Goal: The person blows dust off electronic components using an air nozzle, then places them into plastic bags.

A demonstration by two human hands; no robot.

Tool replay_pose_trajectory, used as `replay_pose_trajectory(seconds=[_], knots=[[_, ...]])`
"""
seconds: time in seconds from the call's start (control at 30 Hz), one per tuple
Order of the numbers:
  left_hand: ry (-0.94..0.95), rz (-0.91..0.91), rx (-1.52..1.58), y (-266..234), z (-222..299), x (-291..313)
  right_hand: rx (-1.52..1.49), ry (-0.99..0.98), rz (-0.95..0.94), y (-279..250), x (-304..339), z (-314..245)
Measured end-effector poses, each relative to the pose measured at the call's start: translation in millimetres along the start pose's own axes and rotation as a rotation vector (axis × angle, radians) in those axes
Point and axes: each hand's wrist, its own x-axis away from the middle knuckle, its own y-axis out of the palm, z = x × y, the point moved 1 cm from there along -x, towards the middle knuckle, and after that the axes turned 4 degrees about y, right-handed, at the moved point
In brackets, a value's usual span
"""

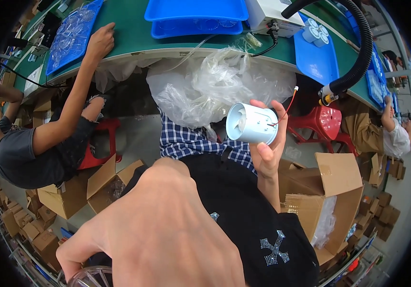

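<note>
I have the right hand (269, 161) grasping a pale-blue, fan-bladed plastic cylinder (255, 125), raised above blue-and-white checked cloth (181, 136). The left hand (162, 234) looms close beside a clear ribbed plastic piece (91, 278); I can't tell its grip. Beyond, crumpled transparent bags (215, 79) bunch along the green surface (129, 28).

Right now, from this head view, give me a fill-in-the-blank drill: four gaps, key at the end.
1. The hand holding the pale blue cylindrical housing is the person's own ____ one.
2. The small connector above and to the right of that housing is coloured ____.
3. The bench top under the trays is coloured ____.
4. The stool to the right of the housing is coloured ____.

Missing words: right; white; green; red.
</note>
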Motion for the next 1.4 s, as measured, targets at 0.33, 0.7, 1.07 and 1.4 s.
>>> replay_pose_trajectory(seconds=[0.33,0.7,1.07,1.4], knots=[[0.017,0.01,-0.032,-2,-2,-3,-0.002,0.0,-0.013,-3,1,-1],[0.051,0.055,-0.056,-4,-9,0,0.03,0.022,-0.053,-7,6,-6],[0.069,0.067,-0.087,-14,-14,-4,-0.023,-0.027,-0.067,-15,1,-6],[0.094,0.086,-0.104,-14,-19,4,-0.019,-0.033,-0.063,-19,8,-4]])
